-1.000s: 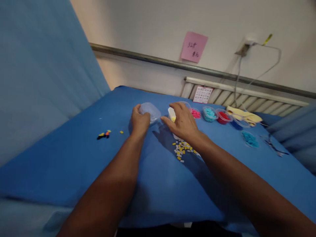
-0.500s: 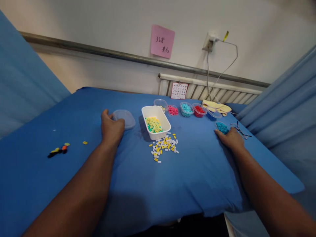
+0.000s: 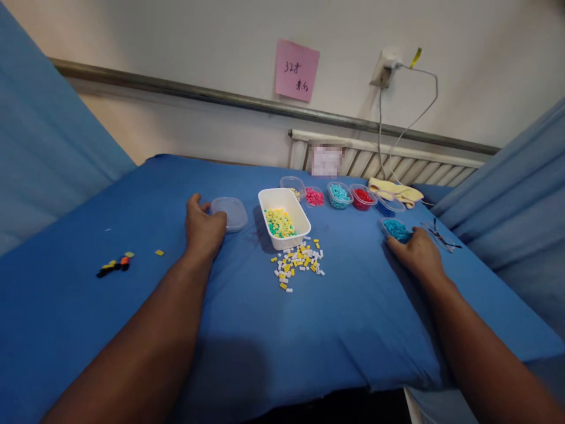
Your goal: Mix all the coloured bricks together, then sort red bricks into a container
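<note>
My left hand (image 3: 205, 225) curls its thumb and fingers round the left side of a shallow clear plastic container or lid (image 3: 233, 213) on the blue cloth. At the right, my right hand (image 3: 417, 254) grips a clear tub of teal pieces (image 3: 396, 230) by its near and right sides. Between the hands stands a white tub (image 3: 299, 227) holding yellow and green pieces (image 3: 279, 222). Just in front of it lie scattered white and yellow toy bricks (image 3: 300, 262).
Behind are clear tubs of pink pieces (image 3: 315, 196), light-blue pieces (image 3: 339, 195) and red pieces (image 3: 363, 196). A yellow cloth (image 3: 396, 191) and eyeglasses (image 3: 441, 237) lie right. Black, yellow and orange pieces (image 3: 115, 264) lie left. A radiator (image 3: 424, 164) lines the wall.
My right hand has drawn the teal tub slightly left, away from the eyeglasses. My left hand stays at the clear container. The whole view has shifted a little.
</note>
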Motion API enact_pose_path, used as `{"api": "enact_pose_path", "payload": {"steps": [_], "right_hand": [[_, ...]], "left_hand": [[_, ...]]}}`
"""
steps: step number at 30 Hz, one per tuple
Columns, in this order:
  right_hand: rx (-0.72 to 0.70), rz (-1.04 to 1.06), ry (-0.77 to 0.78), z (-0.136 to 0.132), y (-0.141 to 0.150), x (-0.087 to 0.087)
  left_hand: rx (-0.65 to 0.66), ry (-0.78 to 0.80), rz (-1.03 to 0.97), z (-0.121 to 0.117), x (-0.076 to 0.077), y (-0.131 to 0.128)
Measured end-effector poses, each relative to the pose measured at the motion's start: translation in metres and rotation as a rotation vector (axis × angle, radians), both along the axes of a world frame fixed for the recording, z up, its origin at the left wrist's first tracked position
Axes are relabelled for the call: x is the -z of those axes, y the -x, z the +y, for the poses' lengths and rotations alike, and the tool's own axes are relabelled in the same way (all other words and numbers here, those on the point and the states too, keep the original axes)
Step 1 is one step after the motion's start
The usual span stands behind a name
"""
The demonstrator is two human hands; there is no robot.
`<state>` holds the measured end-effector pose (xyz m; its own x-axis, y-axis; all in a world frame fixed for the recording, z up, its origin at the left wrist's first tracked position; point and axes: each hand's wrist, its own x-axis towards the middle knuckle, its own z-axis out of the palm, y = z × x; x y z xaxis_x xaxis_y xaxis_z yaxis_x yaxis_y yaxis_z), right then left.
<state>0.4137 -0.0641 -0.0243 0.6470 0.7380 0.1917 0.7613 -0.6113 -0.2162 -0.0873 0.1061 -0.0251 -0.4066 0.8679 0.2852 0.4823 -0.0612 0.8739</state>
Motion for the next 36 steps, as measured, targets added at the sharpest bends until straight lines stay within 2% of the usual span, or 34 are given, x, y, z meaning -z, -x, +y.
{"api": "enact_pose_path", "payload": {"steps": [4, 12, 16, 20, 24, 29, 36], "right_hand": [[-0.123, -0.007, -0.045, 0.006, 0.031, -0.016], [-0.530, -0.113, -0.216, 0.035, 0.123, -0.077], [-0.690, -0.228, -0.273, 0.057, 0.165, -0.095], [-0.796, -0.338, -0.202, 0.076, 0.198, -0.101], [-0.922, -0.494, -0.107, 0.088, 0.220, -0.100], [-1.095, -0.539, -0.057, 0.091, 0.238, -0.099], [-1.307, -0.619, 0.056, 0.088, 0.253, -0.112]], "left_hand": [[-0.010, 0.018, -0.033, -0.006, -0.005, -0.005], [0.007, 0.022, -0.046, -0.011, -0.004, -0.007], [0.013, 0.028, -0.068, -0.011, -0.002, -0.007], [0.027, 0.018, -0.067, -0.010, 0.000, -0.007], [0.027, 0.034, -0.064, -0.010, 0.000, -0.008], [0.027, 0.053, -0.091, -0.011, -0.001, -0.010], [0.030, 0.025, -0.168, -0.011, 0.001, -0.013]]}}
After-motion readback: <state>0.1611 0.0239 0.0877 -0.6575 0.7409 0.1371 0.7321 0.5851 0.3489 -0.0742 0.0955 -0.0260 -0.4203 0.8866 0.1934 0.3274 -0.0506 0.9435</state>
